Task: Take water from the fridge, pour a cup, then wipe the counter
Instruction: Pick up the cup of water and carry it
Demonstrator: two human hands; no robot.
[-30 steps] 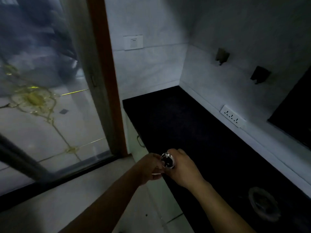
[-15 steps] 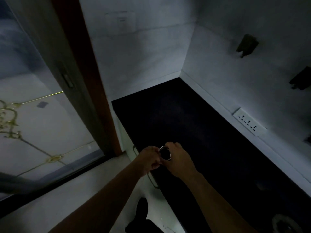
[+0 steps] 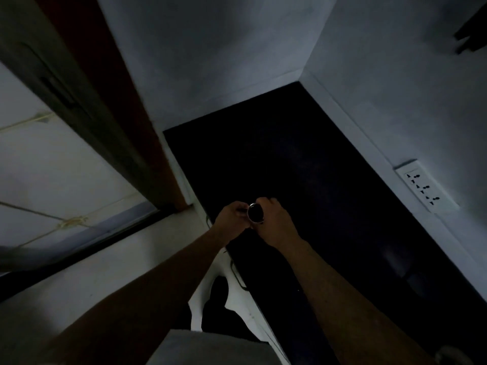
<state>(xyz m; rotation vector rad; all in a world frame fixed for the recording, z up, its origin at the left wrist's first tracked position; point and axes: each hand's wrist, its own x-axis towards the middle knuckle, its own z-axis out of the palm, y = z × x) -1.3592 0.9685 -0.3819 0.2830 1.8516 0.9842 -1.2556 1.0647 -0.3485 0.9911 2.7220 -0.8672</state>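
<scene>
A small round metal-rimmed cup (image 3: 255,212) is held above the near left edge of the black tabletop (image 3: 303,164). The left hand (image 3: 233,216) is closed on its side, the right hand (image 3: 274,221) wrapped around it. A white wall socket (image 3: 423,188) is seen far right.

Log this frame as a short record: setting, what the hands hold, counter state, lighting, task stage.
setting: dark counter in a white-walled corner, wall socket on the right
left hand: gripping the left side of a small round metal-rimmed object
right hand: gripping the same object
counter state: nothing visible on its far part
lighting: very dim
task stage: unclear; no fridge or cloth in view
</scene>
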